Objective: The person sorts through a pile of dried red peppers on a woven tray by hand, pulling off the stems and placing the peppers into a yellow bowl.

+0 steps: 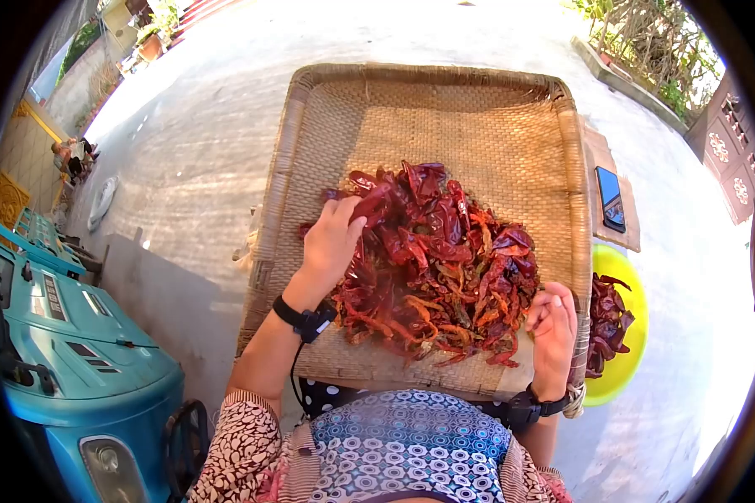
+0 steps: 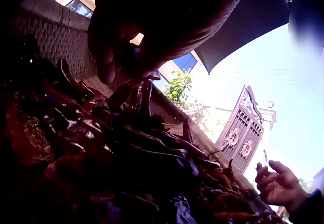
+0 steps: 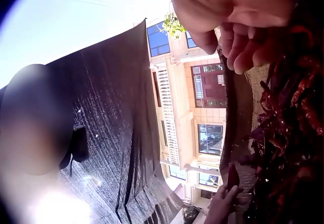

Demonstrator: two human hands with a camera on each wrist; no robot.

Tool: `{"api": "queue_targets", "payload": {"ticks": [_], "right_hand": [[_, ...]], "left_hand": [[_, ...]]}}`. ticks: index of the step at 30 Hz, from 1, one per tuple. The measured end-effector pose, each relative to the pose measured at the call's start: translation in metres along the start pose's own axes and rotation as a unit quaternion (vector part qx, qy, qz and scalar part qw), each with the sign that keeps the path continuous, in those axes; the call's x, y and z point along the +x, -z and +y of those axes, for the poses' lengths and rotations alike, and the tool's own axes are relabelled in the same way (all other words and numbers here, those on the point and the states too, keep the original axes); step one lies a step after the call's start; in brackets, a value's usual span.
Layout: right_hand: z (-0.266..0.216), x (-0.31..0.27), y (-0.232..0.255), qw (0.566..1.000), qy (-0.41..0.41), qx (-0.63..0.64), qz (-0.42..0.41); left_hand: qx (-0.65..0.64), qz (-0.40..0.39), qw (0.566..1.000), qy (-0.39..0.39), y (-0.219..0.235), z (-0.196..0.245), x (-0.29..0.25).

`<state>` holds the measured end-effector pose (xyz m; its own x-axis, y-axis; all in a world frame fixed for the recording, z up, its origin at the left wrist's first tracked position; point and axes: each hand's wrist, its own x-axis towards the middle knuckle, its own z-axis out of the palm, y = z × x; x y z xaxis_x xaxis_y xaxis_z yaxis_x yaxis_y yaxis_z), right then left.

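Note:
A heap of dried red chilies (image 1: 436,260) lies on a large woven tray (image 1: 445,117) across the person's lap. My left hand (image 1: 348,210) rests on the heap's upper left. In the left wrist view its fingertips (image 2: 121,67) pinch a dark chili (image 2: 139,95) lifted off the pile (image 2: 126,153). My right hand (image 1: 549,306) hovers at the heap's near right edge with its fingers loosely curled. Nothing shows in it (image 2: 271,176). In the right wrist view its curled fingers (image 3: 238,46) hang just above the chilies (image 3: 288,133).
A yellow bowl (image 1: 633,293) holding more chilies sits right of the tray. A phone (image 1: 610,199) lies on a wooden board beside the tray's far right side. A blue machine (image 1: 84,352) stands at the left. Bare concrete surrounds everything.

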<state>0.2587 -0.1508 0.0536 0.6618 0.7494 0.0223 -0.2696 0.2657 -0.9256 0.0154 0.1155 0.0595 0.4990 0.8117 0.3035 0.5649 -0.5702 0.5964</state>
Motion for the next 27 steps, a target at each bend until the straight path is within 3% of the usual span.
{"api": "queue_targets", "payload": {"ticks": [3,5,8,11,12,15,17,20,21,24,26,27], "right_hand": [[0.002,-0.003,-0.03,0.986,-0.059,-0.116,-0.109],[0.011,-0.004,-0.048,0.971,-0.058,-0.175,-0.155],[0.022,-0.011,-0.058,0.938,-0.057,-0.248,-0.236],[0.022,-0.019,-0.065,0.931,-0.118,-0.238,-0.25],[0.021,-0.022,-0.065,0.932,-0.143,-0.224,-0.247],[0.024,-0.021,-0.052,0.945,-0.15,-0.194,-0.216],[0.016,-0.013,-0.038,0.971,-0.104,-0.152,-0.155],[-0.002,-0.003,-0.012,0.998,-0.042,-0.037,0.032],[-0.007,0.004,0.002,0.999,0.007,0.004,0.052],[-0.015,0.015,0.049,0.963,0.026,0.236,0.127],[-0.018,0.015,0.071,0.923,0.024,0.357,0.142],[-0.015,0.013,0.076,0.926,0.015,0.355,0.131]], "left_hand": [[-0.101,-0.107,0.988,-0.051,-0.001,0.019,-0.029],[-0.12,-0.157,0.97,-0.144,-0.005,0.029,-0.047],[-0.188,-0.326,0.926,-0.023,-0.003,0.049,-0.064],[-0.263,-0.388,0.882,-0.046,-0.012,0.045,-0.072],[-0.259,-0.418,0.871,-0.02,-0.007,0.047,-0.069],[-0.232,-0.35,0.906,-0.049,-0.005,0.045,-0.063],[-0.231,-0.269,0.935,-0.029,-0.003,0.038,-0.046],[-0.222,-0.159,0.962,0.023,-0.011,0.014,-0.012],[-0.187,-0.126,0.974,0.021,-0.016,0.004,0.0],[-0.065,-0.096,0.993,-0.023,-0.032,-0.014,0.029],[-0.144,-0.129,0.98,0.053,-0.03,0.0,0.042],[-0.182,-0.146,0.968,0.092,-0.028,0.009,0.046]]}}
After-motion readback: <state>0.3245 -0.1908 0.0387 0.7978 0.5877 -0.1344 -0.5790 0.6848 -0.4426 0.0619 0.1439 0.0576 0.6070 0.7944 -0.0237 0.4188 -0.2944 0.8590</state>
